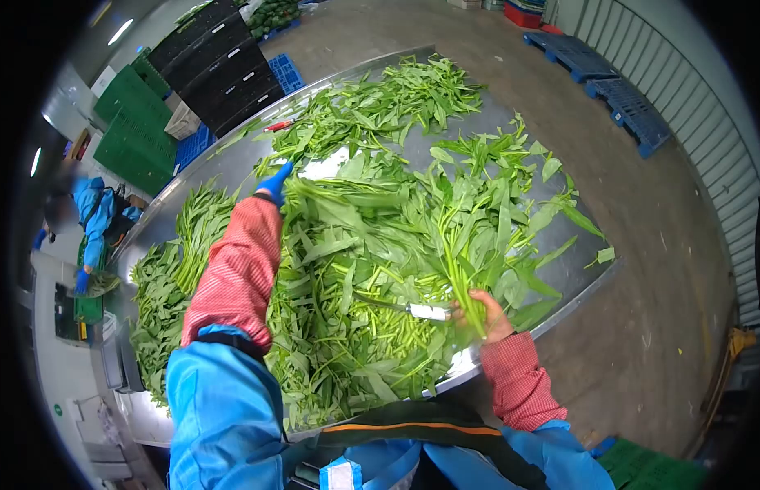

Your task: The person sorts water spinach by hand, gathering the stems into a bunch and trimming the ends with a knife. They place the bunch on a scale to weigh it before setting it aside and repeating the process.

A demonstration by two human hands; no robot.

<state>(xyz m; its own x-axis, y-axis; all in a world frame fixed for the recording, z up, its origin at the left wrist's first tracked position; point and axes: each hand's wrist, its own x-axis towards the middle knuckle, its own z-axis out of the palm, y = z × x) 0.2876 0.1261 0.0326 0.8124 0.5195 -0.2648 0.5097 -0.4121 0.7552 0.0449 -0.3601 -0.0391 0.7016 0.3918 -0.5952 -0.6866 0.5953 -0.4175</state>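
Long-stemmed leafy greens that look like water spinach [380, 359] cover much of the metal table [580, 261]. My left hand [274, 184], in a blue glove, reaches out over the table and is closed on the stem ends of a bunch of greens [347, 204]; its leaves are motion-blurred and point right. Near the front right edge, my bare right hand [490, 317] grips an upright bunch of greens [455, 261], stems down. A knife [429, 312] with a dark blade and a whitish section reaches left from that hand; its grip is hidden. Cut stem pieces [396, 327] lie under the blade.
A red-handled tool [280, 126] lies at the table's far side. Neat bundles of greens [200, 233] lie on the left. Beyond stand black crates [217, 61] and green crates [139, 135]. A co-worker in blue [102, 212] is at far left; blue pallets [629, 110] lie right.
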